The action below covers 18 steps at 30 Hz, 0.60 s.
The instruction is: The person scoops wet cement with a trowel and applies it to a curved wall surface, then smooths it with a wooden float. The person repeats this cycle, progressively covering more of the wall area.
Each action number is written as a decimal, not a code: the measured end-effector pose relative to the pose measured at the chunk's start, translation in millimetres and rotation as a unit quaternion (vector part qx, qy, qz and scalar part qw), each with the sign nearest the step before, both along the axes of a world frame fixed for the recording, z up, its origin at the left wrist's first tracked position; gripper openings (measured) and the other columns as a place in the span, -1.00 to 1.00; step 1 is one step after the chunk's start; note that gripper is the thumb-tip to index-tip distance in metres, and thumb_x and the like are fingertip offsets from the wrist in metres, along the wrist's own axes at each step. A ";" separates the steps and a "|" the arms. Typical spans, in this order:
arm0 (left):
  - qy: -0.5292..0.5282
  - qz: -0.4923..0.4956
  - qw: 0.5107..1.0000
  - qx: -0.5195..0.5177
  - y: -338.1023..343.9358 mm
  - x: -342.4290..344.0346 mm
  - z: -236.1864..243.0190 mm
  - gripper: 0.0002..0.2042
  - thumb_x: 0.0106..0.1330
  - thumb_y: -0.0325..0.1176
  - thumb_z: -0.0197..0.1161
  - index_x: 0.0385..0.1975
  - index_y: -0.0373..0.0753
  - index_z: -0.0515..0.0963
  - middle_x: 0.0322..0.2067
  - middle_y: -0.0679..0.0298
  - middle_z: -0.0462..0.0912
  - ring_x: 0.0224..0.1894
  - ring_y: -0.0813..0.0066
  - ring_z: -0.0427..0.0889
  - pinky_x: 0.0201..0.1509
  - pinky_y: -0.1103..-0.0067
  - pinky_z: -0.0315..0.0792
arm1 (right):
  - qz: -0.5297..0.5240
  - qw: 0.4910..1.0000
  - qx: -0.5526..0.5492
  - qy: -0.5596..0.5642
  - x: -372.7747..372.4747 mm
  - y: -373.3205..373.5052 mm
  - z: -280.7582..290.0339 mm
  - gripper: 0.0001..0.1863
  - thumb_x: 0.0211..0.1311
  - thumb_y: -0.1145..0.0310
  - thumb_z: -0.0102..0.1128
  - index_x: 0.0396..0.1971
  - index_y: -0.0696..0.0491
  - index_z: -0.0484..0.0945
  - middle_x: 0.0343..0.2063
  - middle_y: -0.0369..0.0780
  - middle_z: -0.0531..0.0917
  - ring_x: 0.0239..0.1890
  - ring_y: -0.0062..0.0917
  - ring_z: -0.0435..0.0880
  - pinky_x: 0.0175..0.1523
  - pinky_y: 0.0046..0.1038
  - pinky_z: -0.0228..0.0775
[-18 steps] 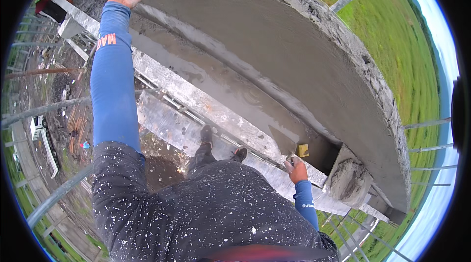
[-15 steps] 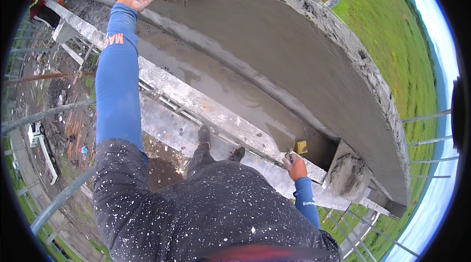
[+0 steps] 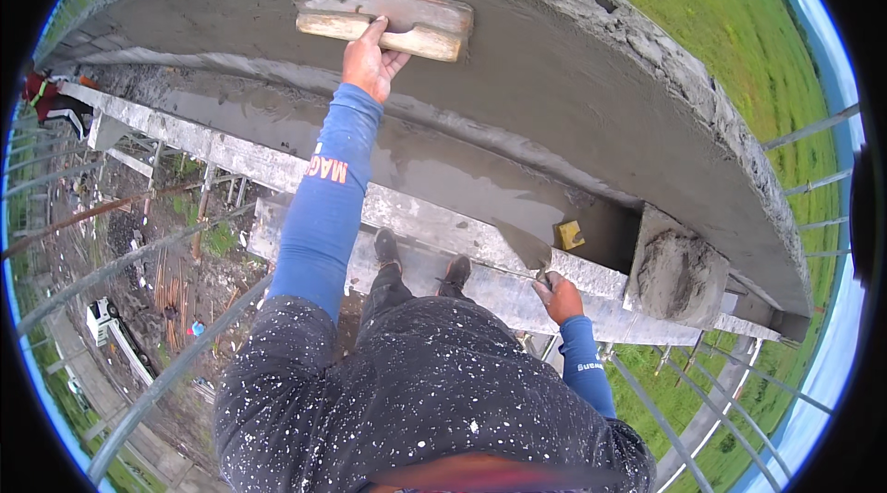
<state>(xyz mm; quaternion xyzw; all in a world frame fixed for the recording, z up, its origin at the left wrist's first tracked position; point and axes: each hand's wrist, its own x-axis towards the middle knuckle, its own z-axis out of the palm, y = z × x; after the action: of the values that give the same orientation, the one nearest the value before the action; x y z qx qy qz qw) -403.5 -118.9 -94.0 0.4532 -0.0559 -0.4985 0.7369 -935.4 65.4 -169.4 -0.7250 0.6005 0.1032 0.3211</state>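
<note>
My left hand (image 3: 370,63) grips the wooden handle of a plastering float (image 3: 393,24), whose flat blade lies against the wet grey mortar on the curved wall (image 3: 545,91). In my right hand (image 3: 558,297) is a pointing trowel (image 3: 523,246), held low over the pale ledge with its blade toward the wall. Beyond the trowel, a small yellow block (image 3: 570,234) rests in the gutter-like channel at the wall's foot. To the right of that hand stands a board (image 3: 679,276) bearing a heap of grey mortar.
A wet channel (image 3: 434,156) runs along the wall's base. I stand on a narrow metal plank (image 3: 480,294) high above the ground. Scaffold pipes (image 3: 176,382) cross at left and right. Another person (image 3: 55,105) is at the far left, and a white truck (image 3: 115,336) is far below.
My left hand with the float shows farther right in the picture, still against the wall. The whole view has turned. My right hand keeps the trowel near the ledge.
</note>
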 end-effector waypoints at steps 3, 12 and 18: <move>0.037 -0.017 0.999 0.004 -13.3 -120.8 -22.0 -0.67 0.50 -0.20 0.28 0.13 -0.21 0.51 0.02 0.15 0.65 0.03 0.20 0.71 0.19 0.22 0.60 | -0.019 0.999 -0.020 -0.030 -22.9 2.6 -4.2 -0.60 0.36 0.07 0.34 -0.15 0.15 0.64 -0.27 0.12 0.75 -0.18 0.10 0.73 -0.04 -0.02 0.56; 0.346 -0.165 0.923 0.040 -20.4 -386.0 -99.5 -0.70 0.46 -0.34 0.29 0.11 -0.24 0.48 0.06 0.14 0.63 0.12 0.10 0.71 0.33 0.12 0.53 | -0.090 0.993 -0.057 -0.047 -90.6 29.5 -15.9 -0.70 0.34 0.21 0.35 -0.20 0.19 0.66 -0.43 0.01 0.72 -0.39 -0.19 0.70 -0.22 -0.19 0.50; 0.381 -0.180 0.906 0.048 -6.0 -377.2 -152.0 -0.82 0.41 -0.38 0.22 -0.06 -0.20 0.47 -0.04 0.14 0.64 0.08 0.11 0.73 0.34 0.09 0.52 | -0.073 0.995 -0.060 -0.044 -95.3 51.1 -17.2 -0.74 0.36 0.28 0.36 -0.28 0.20 0.63 -0.58 -0.14 0.65 -0.57 -0.47 0.58 -0.39 -0.31 0.42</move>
<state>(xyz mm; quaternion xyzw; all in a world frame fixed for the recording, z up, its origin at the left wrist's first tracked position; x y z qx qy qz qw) -780.7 -124.9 -246.1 0.2459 0.1724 -0.7593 0.5773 -1030.7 116.6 -186.6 -0.7008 0.6424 0.0113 0.3099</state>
